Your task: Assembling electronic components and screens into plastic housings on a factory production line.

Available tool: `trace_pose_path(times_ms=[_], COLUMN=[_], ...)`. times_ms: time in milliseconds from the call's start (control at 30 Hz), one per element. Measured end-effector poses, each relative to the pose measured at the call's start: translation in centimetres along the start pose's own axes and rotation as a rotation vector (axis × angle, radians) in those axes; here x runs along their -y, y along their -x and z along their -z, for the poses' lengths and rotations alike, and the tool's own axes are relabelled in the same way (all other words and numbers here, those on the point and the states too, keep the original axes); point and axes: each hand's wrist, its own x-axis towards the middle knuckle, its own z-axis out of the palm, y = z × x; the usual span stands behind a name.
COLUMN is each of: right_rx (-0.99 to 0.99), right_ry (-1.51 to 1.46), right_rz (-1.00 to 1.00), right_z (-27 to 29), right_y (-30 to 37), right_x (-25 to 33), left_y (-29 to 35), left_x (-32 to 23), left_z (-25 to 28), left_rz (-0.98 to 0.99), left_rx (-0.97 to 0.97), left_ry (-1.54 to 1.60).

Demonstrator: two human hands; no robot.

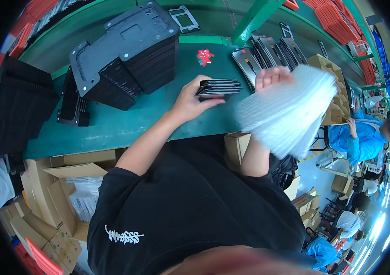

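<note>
My left hand [189, 101] is closed around a small stack of thin, dark flat panels [219, 87], held edge-on above the green bench. To its right, my right hand [273, 78] grips a translucent white sheet or bag of bubble wrap [291, 112], smeared by motion. The wrap covers most of that hand and wrist, leaving just the fingers in sight. Behind it, several flat metallic panels [245, 64] lean in rows on the bench. A small pile of red pieces [205, 57] lies beyond my left hand.
Tall stacks of black moulded trays [147, 34] stand at left on the green bench [153, 114]. A divided cardboard box [339, 98] is at the right. Below the bench edge, an open carton [62, 197] holds clear wrapped packs. A co-worker in blue [360, 137] sits further right.
</note>
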Motion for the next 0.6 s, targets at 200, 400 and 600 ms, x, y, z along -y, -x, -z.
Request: trace_pose_path(times_ms=[200, 400, 600], right_rx=[-0.652, -0.271, -0.54], right_ry=[1.004, 0.872, 1.228], right_rz=[-0.29, -0.393, -0.406], right_z=[4.4, -2.4, 1.0], right_y=[9.5, 6.4, 10.3], right_x=[-3.5, -7.1, -1.2], left_y=[-0.2, 0.8, -0.1], left_x=[-1.2, -0.3, -1.0], left_z=[-1.4, -0.5, 0.4], left_rz=[0.18, 0.295, -0.393], left_rx=[-0.164, -0.14, -0.089], left_ry=[0.258, 0.339, -0.611])
